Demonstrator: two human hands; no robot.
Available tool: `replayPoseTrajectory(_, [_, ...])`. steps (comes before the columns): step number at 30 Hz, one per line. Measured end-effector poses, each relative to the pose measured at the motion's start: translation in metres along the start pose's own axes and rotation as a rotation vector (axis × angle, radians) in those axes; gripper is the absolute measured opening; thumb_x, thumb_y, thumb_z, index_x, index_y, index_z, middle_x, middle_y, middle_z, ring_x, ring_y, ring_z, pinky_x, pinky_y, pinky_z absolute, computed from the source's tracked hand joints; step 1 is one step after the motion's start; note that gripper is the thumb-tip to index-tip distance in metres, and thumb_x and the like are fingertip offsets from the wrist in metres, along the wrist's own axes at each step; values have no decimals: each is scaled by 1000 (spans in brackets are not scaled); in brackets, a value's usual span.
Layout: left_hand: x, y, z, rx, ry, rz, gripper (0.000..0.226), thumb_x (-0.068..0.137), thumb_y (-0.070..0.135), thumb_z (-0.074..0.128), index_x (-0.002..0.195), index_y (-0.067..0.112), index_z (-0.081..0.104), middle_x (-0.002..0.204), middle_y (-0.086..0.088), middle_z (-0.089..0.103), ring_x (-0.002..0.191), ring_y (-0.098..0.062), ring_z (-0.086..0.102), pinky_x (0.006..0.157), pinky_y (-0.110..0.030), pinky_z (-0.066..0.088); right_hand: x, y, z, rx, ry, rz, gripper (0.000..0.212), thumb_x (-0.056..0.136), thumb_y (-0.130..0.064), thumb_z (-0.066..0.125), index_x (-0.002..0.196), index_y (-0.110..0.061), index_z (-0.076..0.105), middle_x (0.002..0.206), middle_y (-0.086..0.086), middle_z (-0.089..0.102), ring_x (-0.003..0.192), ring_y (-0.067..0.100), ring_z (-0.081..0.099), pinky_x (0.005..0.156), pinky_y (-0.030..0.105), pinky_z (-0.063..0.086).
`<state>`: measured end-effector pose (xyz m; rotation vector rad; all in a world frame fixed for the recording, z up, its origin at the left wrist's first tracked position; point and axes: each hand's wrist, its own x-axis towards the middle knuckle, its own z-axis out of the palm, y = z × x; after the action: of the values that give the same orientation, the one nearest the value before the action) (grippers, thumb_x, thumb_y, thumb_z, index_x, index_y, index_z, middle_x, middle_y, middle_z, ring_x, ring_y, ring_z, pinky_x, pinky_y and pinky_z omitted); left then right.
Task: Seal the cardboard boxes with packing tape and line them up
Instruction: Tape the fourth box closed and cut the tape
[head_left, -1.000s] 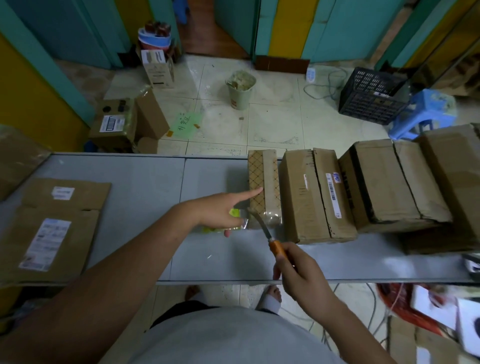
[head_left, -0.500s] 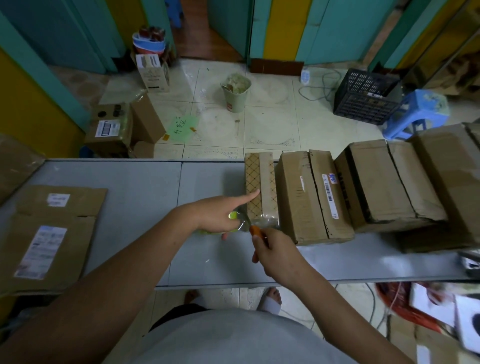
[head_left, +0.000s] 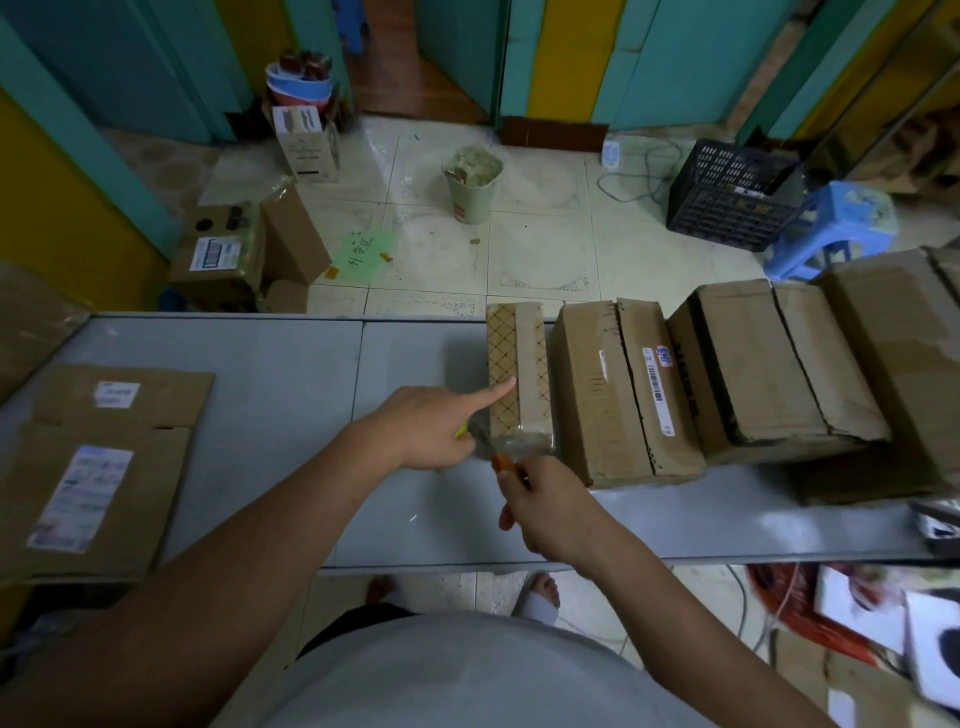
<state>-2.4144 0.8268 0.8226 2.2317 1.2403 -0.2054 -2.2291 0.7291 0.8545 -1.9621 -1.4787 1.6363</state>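
My right grip (head_left: 550, 509) is clamped round the orange handle of a knife (head_left: 501, 461). A second ago it hung back near the desk's front edge. It has since come forward, and the blade now meets the clear packing tape (head_left: 519, 446) at the near end of the patterned box (head_left: 519, 364). I judge the strip is being cut, which would finish sealing this box.

My left grip (head_left: 426, 431) has stayed put, forefinger straight and pressing the box's left side. Its other fingers curl over a yellow-green tape roll (head_left: 461, 431), mostly hidden.

The patterned box stands on the grey desk (head_left: 260, 389), at the left end of a row of brown boxes (head_left: 597, 395), just beside the nearest. Flattened cardboard (head_left: 104, 467) lies far left.
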Motion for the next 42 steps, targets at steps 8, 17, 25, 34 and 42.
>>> replayPoseTrajectory(8, [-1, 1, 0, 66, 7, 25, 91, 100, 34, 49, 156, 65, -16, 70, 14, 69, 65, -6, 65, 66, -28, 54, 0, 11, 3, -34, 1, -23, 46, 112, -37, 41, 98, 1, 62, 87, 16, 77, 37, 5, 48, 42, 22, 41])
replayPoseTrajectory(17, [5, -3, -5, 150, -8, 36, 92, 97, 32, 49, 158, 62, -14, 67, 16, 66, 64, -2, 58, 58, -27, 43, 28, 84, 22, -626, 153, -126, 26, 110, -40, 44, 104, -17, 56, 92, 0, 67, 78, 19, 66, 70, 32, 54])
replayPoseTrajectory(25, [6, -8, -1, 196, 9, 60, 95, 102, 39, 52, 153, 65, -24, 71, 3, 58, 63, -13, 56, 54, -31, 38, 65, 133, 26, -792, 236, -273, 40, 111, -35, 46, 148, -19, 52, 140, 5, 51, 125, 19, 53, 110, 30, 44])
replayPoseTrajectory(34, [9, -16, 7, 268, 82, 95, 95, 102, 46, 55, 155, 65, -21, 67, 4, 52, 59, -13, 51, 53, -31, 33, 42, 62, -32, -374, 602, -749, 14, 98, -27, 65, 106, -22, 74, 107, -11, 60, 102, 6, 52, 88, 19, 44])
replayPoseTrajectory(42, [2, -30, 21, 238, 288, 81, 110, 97, 46, 69, 160, 56, -20, 70, 6, 50, 57, -11, 48, 49, -28, 30, 79, 46, -59, -599, 370, -821, 35, 88, -38, 75, 121, -26, 76, 124, -12, 66, 120, 15, 53, 99, 44, 48])
